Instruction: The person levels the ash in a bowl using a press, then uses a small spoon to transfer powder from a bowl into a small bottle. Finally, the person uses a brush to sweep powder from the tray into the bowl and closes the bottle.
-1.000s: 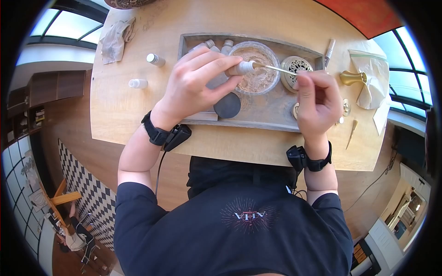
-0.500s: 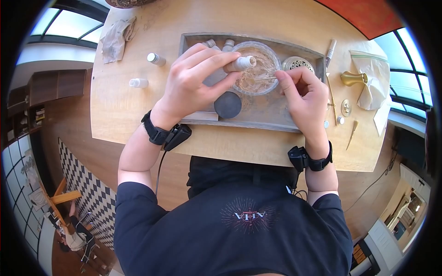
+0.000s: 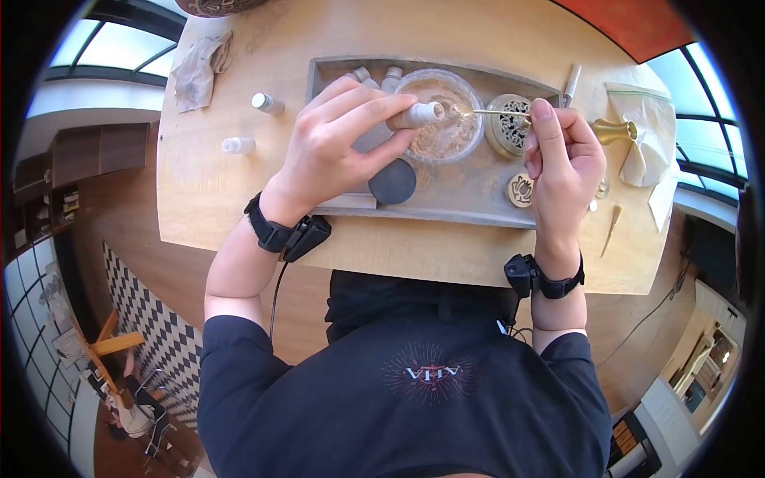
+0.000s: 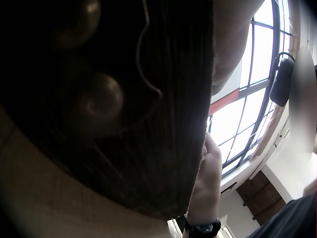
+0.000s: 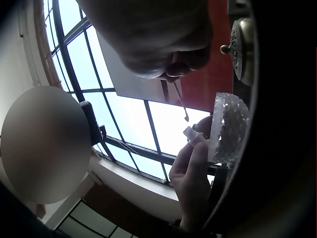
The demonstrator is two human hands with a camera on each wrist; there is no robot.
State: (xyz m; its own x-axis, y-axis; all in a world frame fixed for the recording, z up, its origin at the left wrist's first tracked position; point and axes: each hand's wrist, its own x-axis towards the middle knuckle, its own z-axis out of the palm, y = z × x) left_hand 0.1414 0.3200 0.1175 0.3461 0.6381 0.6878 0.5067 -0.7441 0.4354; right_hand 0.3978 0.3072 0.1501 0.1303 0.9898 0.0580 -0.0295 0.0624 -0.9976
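My left hand (image 3: 339,131) pinches a small translucent bottle (image 3: 418,115), uncapped and tilted with its mouth to the right, above a clear bowl of pale brown powder (image 3: 446,145). My right hand (image 3: 564,163) pinches a thin metal scoop (image 3: 492,113) whose tip lies a short way right of the bottle mouth, apart from it. In the right wrist view the bottle (image 5: 194,136), the scoop (image 5: 181,101) and the faceted bowl (image 5: 229,126) show from the side. A round pierced metal lid (image 3: 510,127) stands right of the bowl. The left wrist view is mostly dark.
A grey wooden tray (image 3: 454,213) holds the bowl, more bottles and a dark disc (image 3: 393,182). Two small bottles (image 3: 268,103) stand or lie on the left. On the right are a brass vase (image 3: 612,132), a plastic bag (image 3: 645,135) and a small brush (image 3: 611,231).
My right hand first moved left and dipped the scoop over the powder, then moved back right and lifted the scoop away from the bowl. My left hand and bottle stayed nearly still.
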